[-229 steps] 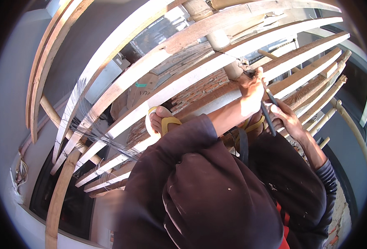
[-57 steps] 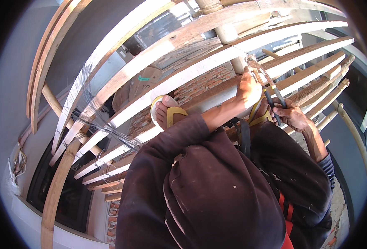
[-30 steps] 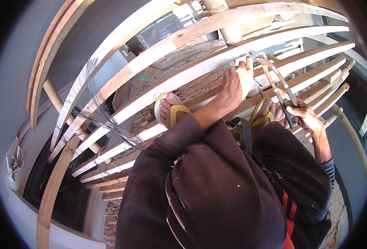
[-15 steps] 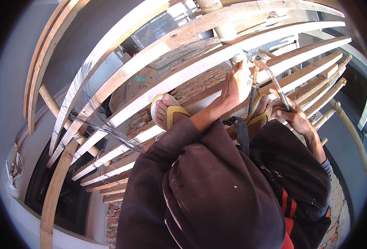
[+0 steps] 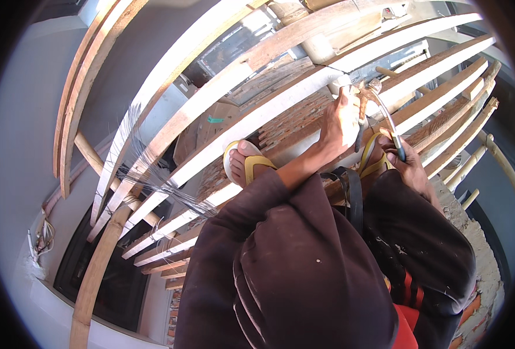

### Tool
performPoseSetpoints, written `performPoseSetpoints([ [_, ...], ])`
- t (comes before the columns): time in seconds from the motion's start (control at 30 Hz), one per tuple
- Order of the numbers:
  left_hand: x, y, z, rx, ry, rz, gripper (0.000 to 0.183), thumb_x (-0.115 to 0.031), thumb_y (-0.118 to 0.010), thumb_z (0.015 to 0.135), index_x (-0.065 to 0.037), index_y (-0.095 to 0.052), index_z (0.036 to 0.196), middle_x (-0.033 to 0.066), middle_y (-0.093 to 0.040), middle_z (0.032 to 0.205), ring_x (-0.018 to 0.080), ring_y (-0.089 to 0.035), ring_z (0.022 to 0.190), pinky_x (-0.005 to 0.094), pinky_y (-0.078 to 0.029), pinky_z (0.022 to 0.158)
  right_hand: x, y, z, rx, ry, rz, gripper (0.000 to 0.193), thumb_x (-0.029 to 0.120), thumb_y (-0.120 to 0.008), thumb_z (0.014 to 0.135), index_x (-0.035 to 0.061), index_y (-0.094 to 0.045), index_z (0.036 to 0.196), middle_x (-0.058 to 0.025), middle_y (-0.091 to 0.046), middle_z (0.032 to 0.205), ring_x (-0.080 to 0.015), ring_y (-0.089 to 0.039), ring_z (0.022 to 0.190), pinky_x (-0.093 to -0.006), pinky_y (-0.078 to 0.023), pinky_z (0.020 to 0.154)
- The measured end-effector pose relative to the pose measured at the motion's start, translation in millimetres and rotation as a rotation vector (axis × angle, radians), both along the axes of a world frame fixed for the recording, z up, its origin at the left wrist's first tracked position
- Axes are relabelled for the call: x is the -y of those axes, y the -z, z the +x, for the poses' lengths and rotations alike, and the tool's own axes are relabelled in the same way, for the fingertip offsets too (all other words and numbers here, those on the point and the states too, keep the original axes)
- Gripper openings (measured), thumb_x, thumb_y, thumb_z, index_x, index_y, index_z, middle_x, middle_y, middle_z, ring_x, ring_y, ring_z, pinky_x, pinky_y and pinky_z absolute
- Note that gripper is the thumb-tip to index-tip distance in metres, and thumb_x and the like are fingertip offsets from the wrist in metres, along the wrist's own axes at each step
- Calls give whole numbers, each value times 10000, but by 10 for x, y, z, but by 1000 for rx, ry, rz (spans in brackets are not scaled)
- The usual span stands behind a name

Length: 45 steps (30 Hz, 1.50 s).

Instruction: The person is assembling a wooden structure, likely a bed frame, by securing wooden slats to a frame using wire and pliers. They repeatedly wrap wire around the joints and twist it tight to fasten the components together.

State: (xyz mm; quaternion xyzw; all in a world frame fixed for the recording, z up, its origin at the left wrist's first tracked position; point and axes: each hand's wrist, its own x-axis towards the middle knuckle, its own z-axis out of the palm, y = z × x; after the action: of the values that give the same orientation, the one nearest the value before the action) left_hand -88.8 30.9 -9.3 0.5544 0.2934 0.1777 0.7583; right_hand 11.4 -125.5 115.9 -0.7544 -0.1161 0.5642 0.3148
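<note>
My right hand (image 5: 413, 171) is closed around the dark-tipped handle of a pair of rusty-headed pincers (image 5: 390, 123). The two handles stand spread apart, with the head up by a pale wooden batten (image 5: 304, 93). My left hand (image 5: 338, 125) is closed beside the pincers' other handle, thumb upward at the batten's edge. Its fingertips are hidden, so what it grips cannot be made out. A thin dark wire (image 5: 334, 68) shows just above that hand. Both my feet, in yellow-strapped flip-flops (image 5: 256, 163), rest on the battens near the hands.
A bundle of thin loose wires (image 5: 164, 183) lies across the battens at left. Bamboo poles (image 5: 499, 160) cross under the battens at right. Gaps between the battens show a brick wall (image 5: 281, 125) and objects below. A dark strap (image 5: 355, 200) hangs between my knees.
The view has shifted, so most things sit lower and slightly right. The pincers' handles remain apart, and my right hand stays on its handle; my left hand keeps its place beside the head.
</note>
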Motion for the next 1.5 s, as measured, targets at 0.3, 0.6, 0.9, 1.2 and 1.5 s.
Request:
performPoseSetpoints([
  [0.3, -290, -105, -113, -123, 92, 133, 285, -227, -329, 992, 12, -442, 1099, 101, -610, 780, 180, -615, 671, 282, -496, 585, -47, 511, -322, 143, -141, 103, 328, 120, -535, 908, 88, -523, 1234, -60, -563, 1146, -154, -448, 1113, -339, -263, 1011],
  [0.6, -342, -183, -59, -144, 15, 560, 162, -38, -387, 937, 57, -450, 1051, 186, -600, 792, 340, -620, 729, 394, -493, 628, 32, -42, 82, -380, 154, 206, 319, 134, -542, 904, 36, -492, 1204, -57, -590, 1007, -134, -541, 871, -286, -422, 802],
  [0.9, -371, -312, -85, -235, 316, 995, 214, 30, -498, 811, 16, -526, 1023, 145, -578, 749, 334, -605, 650, 391, -477, 553, 321, -324, 206, -130, -87, 73, 506, 130, -570, 892, 77, -382, 1358, -46, -561, 1049, -155, -515, 972, -291, -398, 874],
  [1.2, -629, -623, 90, -213, 396, 675, 235, -89, -462, 883, 56, -546, 1048, 170, -610, 700, 375, -607, 665, 419, -471, 632, 749, -531, -169, -407, 445, 4, 539, 93, -581, 869, 50, -378, 1366, -17, -542, 995, -99, -492, 940, -240, -374, 843],
  [1.5, -697, -339, -37, -521, 865, 507, 368, -149, -529, 840, 74, -529, 1133, 298, -596, 1024, 419, -580, 971, 444, -444, 869, 838, -788, -138, 450, 598, -78, 522, 206, -612, 875, 59, -412, 1334, 19, -471, 794, -68, -444, 639, -225, -403, 573],
])
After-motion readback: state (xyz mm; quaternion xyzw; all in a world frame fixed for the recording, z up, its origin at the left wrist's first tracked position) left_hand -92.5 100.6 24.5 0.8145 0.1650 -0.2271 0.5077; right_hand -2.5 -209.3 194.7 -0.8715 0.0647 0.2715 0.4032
